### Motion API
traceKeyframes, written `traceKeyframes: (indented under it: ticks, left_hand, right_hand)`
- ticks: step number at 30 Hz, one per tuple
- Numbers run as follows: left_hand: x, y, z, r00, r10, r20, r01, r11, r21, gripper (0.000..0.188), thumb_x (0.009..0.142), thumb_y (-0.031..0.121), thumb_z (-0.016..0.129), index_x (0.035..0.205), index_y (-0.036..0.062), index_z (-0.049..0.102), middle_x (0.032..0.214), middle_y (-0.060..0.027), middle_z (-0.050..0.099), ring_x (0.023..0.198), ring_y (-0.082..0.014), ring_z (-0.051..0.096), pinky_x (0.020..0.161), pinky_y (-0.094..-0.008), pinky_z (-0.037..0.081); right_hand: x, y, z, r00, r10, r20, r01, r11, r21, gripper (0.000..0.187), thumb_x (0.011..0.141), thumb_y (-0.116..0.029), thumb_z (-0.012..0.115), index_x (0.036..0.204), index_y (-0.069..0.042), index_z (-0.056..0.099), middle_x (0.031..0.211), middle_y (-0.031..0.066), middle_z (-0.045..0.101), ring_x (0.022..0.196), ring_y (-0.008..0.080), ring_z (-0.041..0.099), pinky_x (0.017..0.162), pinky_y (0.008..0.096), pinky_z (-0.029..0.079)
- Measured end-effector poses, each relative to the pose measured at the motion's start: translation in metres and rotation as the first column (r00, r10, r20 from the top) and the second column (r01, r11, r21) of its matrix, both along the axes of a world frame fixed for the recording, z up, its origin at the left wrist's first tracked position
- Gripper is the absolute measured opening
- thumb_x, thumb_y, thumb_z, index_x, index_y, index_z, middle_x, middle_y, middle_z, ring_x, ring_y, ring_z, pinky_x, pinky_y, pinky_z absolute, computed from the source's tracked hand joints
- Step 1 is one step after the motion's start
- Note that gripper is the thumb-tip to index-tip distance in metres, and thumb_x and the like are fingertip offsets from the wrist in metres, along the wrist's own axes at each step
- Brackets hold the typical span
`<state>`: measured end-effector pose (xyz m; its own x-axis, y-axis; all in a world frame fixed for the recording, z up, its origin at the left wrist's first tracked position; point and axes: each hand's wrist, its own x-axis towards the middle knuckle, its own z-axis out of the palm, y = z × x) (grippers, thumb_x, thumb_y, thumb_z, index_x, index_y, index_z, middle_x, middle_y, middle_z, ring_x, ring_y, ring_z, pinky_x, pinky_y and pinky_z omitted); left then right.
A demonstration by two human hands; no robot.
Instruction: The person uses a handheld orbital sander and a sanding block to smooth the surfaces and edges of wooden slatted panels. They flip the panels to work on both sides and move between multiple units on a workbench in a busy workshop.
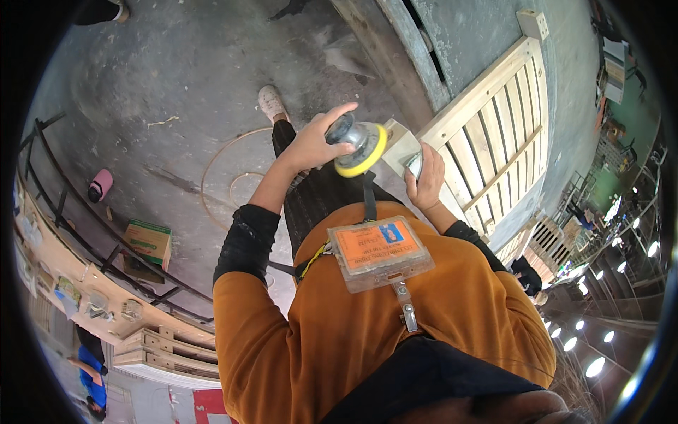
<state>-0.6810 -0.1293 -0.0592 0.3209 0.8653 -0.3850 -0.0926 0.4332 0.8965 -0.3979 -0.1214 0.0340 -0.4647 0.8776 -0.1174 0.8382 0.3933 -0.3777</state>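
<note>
My left hand (321, 141) is wrapped round the grey body of a round hand sander (361, 146). The sander is tilted, and its yellow-edged pad faces right, toward the squared end of a pale wooden piece (401, 145). At that wood, my right hand (428, 180) is closed on a small, pale grey flat piece (415, 166); its kind is unclear, as my fingers hide part of it. Just beyond my right hand lies a slatted wooden panel (487, 127) with a thick frame.
A thin hose (205, 169) loops over the grey floor on the left. Farther left are a pink cylinder (101, 184), a green and tan carton (148, 242) and a curved black rail (85, 237). A person in blue (92, 371) is at lower left. Stacked wooden frames (166, 346) stand nearby.
</note>
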Motion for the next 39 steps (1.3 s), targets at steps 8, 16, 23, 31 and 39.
traceKeyframes:
  ticks: [8,16,23,31,39]
  left_hand:
    - [0.008,0.035,0.007,0.997,-0.017,-0.073,0.012,0.998,-0.057,0.076,0.075,0.022,0.076,0.144,0.0246,0.043,0.127,-0.0222,0.055,0.12,-0.0344,0.054,0.103,-0.0411,0.041]
    - [0.009,0.031,0.026,0.999,-0.018,-0.038,0.024,0.984,0.177,0.079,0.075,0.015,0.076,0.146,0.016,0.041,0.132,-0.0125,0.055,0.123,-0.0255,0.051,0.108,-0.0368,0.037]
    - [-0.007,0.014,0.029,0.998,-0.06,-0.016,0.059,0.997,-0.04,0.08,0.074,0.017,0.078,0.145,0.0165,0.042,0.133,-0.0204,0.054,0.125,-0.0329,0.05,0.107,-0.0395,0.037]
    - [0.009,0.034,0.008,0.997,-0.058,-0.046,0.058,0.998,-0.006,0.081,0.074,0.016,0.078,0.146,0.0186,0.041,0.136,-0.0205,0.052,0.125,-0.0327,0.051,0.107,-0.0393,0.038]
    - [-0.023,0.103,0.019,0.962,-0.271,-0.021,0.272,0.961,0.054,0.089,0.075,0.016,0.078,0.151,0.0179,0.033,0.147,-0.0106,0.046,0.131,-0.0255,0.047,0.11,-0.0362,0.035]
  right_hand:
    - [0.001,-0.001,-0.001,1.0,0.015,-0.009,-0.015,1.0,0.02,0.069,0.071,-0.017,0.062,0.134,0.004,0.043,0.122,0.0244,0.052,0.109,0.0397,0.051,0.095,0.046,0.038]
    - [0.002,-0.002,0.001,1.0,-0.002,-0.007,0.003,1.0,0.006,0.07,0.07,-0.019,0.063,0.134,0.003,0.044,0.122,0.0227,0.053,0.107,0.038,0.053,0.093,0.0449,0.038]
    - [0.001,-0.002,0.004,1.0,-0.021,-0.016,0.021,1.0,0.001,0.071,0.068,-0.019,0.064,0.133,0.003,0.045,0.121,0.0221,0.054,0.105,0.038,0.053,0.091,0.045,0.039]
    - [0.001,-0.001,0.007,0.999,-0.041,-0.012,0.04,0.999,-0.021,0.072,0.068,-0.023,0.065,0.133,0.003,0.046,0.12,0.0216,0.053,0.105,0.0385,0.052,0.09,0.0448,0.039]
    - [0.004,-0.003,0.006,0.998,-0.059,-0.032,0.059,0.998,-0.026,0.067,0.072,-0.027,0.06,0.13,0.006,0.048,0.118,0.0244,0.055,0.105,0.0405,0.053,0.094,0.0459,0.039]
